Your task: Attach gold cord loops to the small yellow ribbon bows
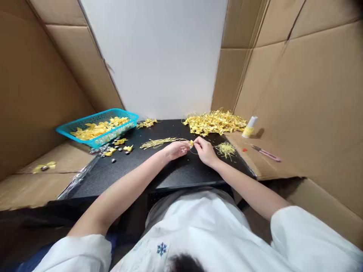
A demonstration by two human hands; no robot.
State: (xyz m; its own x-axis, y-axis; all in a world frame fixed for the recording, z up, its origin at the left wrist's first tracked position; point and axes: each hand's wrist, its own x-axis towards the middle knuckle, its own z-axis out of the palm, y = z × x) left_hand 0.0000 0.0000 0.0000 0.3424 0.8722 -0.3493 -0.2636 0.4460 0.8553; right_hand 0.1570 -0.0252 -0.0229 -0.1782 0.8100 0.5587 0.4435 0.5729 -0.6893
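Observation:
Over the middle of the black table (124,177), my left hand (178,149) and my right hand (205,151) meet fingertip to fingertip. Between them they pinch a small yellow ribbon bow (191,143), mostly covered by the fingers. Thin yellow cord trails from it on both sides. Left of my left hand lies a bundle of cut yellow cords (157,143). A tangle of short yellow thread ends (226,150) sits just right of my right hand.
A blue basket (95,141) of yellow ribbon bows stands at the left, with several silver bells (105,149) beside it. At the back right is a heap of yellow bows (215,122). A thread spool (249,127) and pink-handled tool (266,153) rest on cardboard. Cardboard walls flank the table.

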